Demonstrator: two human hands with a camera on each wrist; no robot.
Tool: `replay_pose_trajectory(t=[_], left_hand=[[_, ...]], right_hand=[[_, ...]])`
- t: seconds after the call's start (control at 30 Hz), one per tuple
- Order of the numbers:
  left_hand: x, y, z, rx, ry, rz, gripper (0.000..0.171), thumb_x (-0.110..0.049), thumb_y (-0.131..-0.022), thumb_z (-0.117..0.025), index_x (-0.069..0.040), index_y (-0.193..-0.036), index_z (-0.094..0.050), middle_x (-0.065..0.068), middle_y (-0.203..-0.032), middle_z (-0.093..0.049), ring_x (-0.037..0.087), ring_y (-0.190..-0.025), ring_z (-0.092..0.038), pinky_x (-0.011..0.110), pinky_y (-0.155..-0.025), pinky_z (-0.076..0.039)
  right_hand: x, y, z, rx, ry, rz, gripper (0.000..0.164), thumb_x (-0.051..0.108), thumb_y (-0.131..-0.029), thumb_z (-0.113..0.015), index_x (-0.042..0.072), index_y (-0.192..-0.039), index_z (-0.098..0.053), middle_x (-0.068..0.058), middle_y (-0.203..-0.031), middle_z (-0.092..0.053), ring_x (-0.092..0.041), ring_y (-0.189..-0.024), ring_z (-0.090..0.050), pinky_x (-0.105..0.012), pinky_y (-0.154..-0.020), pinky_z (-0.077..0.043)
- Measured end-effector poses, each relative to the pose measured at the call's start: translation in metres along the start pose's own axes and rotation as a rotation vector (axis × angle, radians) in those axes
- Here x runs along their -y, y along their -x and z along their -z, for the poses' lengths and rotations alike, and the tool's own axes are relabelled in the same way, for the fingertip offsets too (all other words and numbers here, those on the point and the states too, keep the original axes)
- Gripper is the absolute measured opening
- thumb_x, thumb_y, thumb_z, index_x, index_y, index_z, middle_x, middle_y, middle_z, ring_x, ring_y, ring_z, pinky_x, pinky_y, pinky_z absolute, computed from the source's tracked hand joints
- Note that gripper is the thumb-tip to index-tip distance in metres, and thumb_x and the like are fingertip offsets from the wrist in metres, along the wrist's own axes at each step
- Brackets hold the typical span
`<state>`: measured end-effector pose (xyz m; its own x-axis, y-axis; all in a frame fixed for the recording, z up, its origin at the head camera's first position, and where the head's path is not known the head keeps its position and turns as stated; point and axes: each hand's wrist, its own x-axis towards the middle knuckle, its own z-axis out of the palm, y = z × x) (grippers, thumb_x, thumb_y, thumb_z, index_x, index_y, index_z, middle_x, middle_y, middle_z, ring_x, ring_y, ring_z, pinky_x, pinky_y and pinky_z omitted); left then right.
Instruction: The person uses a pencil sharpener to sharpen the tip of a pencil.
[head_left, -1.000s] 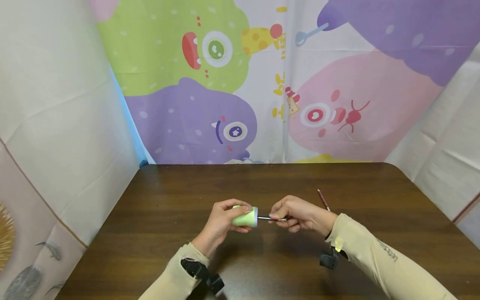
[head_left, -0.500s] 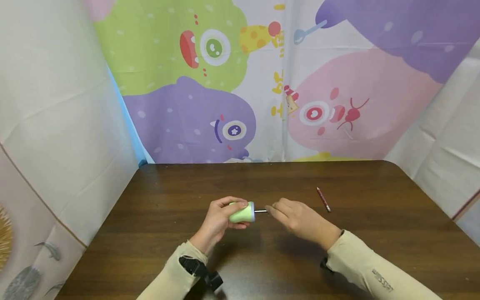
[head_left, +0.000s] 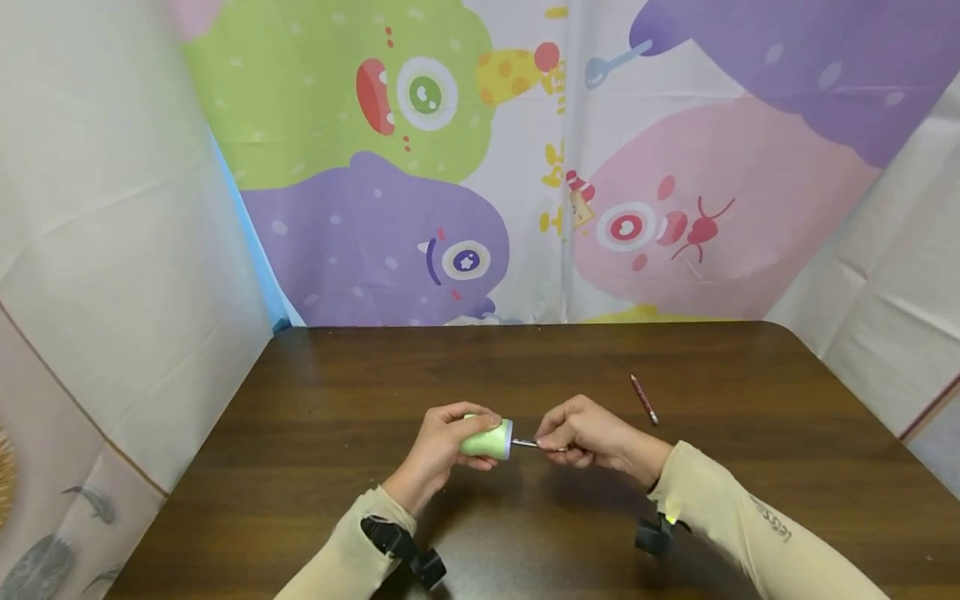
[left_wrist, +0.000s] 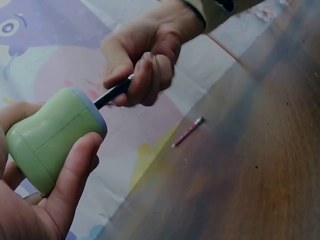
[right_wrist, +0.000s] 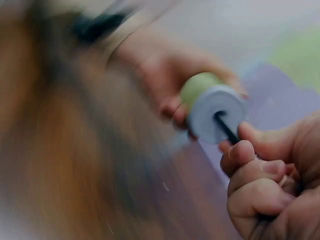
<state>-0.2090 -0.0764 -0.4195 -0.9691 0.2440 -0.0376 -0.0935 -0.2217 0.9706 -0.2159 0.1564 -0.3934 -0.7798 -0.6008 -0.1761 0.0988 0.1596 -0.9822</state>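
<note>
My left hand (head_left: pixel 441 443) holds a light green pencil sharpener (head_left: pixel 483 440) on its side, thumb and fingers round its body. Its pale blue-grey end (right_wrist: pixel 204 122) faces right, with a hole in the middle. A dark pencil (left_wrist: pixel 113 94) has one end in that hole. My right hand (head_left: pixel 592 435) pinches the pencil between thumb and curled fingers, a short way from the sharpener. Both hands are above the table. The pencil's inserted tip is hidden inside the sharpener, and the right fingers cover part of its other end.
A short dark red pencil (head_left: pixel 643 400) lies on the brown wooden table (head_left: pixel 360 375), beyond the right hand. Behind the table hangs a printed cartoon cloth (head_left: pixel 420 217); pale cloths stand at both sides.
The right hand turned over, back upward half a second ago, and is now rolled back with its thumb side showing, still on the pencil. The left hand keeps the sharpener, which dipped slightly.
</note>
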Motion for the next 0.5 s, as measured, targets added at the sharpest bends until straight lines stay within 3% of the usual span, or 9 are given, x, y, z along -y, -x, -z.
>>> replay_pose_trajectory(t=[0.07,0.13,0.17,0.23,0.33,0.5], left_hand=[[-0.001,0.001,-0.001,0.016,-0.013,-0.007,0.014,-0.005,-0.083,-0.073,0.006,-0.091,-0.073,0.014,-0.079,-0.065,0.025,-0.051,-0.066,0.031,-0.044,-0.059],[-0.002,0.002,-0.001,0.026,-0.026,-0.015,0.018,-0.005,-0.082,-0.073,0.009,-0.093,-0.071,0.013,-0.078,-0.065,0.025,-0.051,-0.066,0.032,-0.044,-0.059],[-0.003,0.002,-0.001,0.030,-0.031,-0.016,0.018,-0.005,-0.082,-0.073,0.009,-0.093,-0.071,0.013,-0.078,-0.065,0.025,-0.051,-0.066,0.032,-0.044,-0.059],[-0.004,0.003,0.000,0.028,-0.033,-0.016,0.016,-0.004,-0.083,-0.072,0.008,-0.093,-0.072,0.013,-0.079,-0.066,0.026,-0.051,-0.066,0.033,-0.045,-0.060],[-0.005,0.002,0.001,0.017,-0.018,-0.014,0.009,-0.004,-0.084,-0.072,0.002,-0.090,-0.074,0.014,-0.082,-0.066,0.027,-0.054,-0.067,0.034,-0.047,-0.060],[-0.007,0.002,0.002,0.019,0.021,0.004,0.007,-0.006,-0.085,-0.071,-0.003,-0.091,-0.074,0.016,-0.085,-0.066,0.028,-0.056,-0.068,0.035,-0.049,-0.061]], right_hand=[[0.000,-0.002,0.005,0.086,-0.146,-0.108,0.012,-0.003,-0.091,-0.054,-0.007,-0.081,-0.061,0.002,-0.056,-0.050,-0.001,-0.043,-0.032,-0.014,-0.038,-0.017],[-0.001,-0.002,0.007,0.135,-0.201,-0.157,0.015,-0.004,-0.093,-0.050,-0.003,-0.083,-0.061,0.002,-0.058,-0.049,0.000,-0.044,-0.030,-0.013,-0.038,-0.017],[-0.001,-0.001,0.007,0.140,-0.193,-0.157,0.016,-0.003,-0.094,-0.050,-0.002,-0.083,-0.061,0.002,-0.058,-0.049,0.000,-0.044,-0.031,-0.014,-0.038,-0.018],[-0.001,0.001,0.005,0.107,-0.098,-0.072,0.014,0.000,-0.095,-0.053,-0.004,-0.086,-0.063,0.001,-0.060,-0.053,-0.002,-0.045,-0.035,-0.014,-0.038,-0.023],[-0.001,0.008,0.001,0.001,0.258,0.212,0.013,0.007,-0.097,-0.060,-0.002,-0.093,-0.069,0.000,-0.068,-0.061,-0.005,-0.051,-0.045,-0.016,-0.041,-0.036],[-0.007,0.011,-0.001,-0.192,1.106,0.963,0.022,0.018,-0.104,-0.055,0.001,-0.103,-0.068,0.001,-0.083,-0.066,-0.006,-0.065,-0.056,-0.016,-0.054,-0.052]])
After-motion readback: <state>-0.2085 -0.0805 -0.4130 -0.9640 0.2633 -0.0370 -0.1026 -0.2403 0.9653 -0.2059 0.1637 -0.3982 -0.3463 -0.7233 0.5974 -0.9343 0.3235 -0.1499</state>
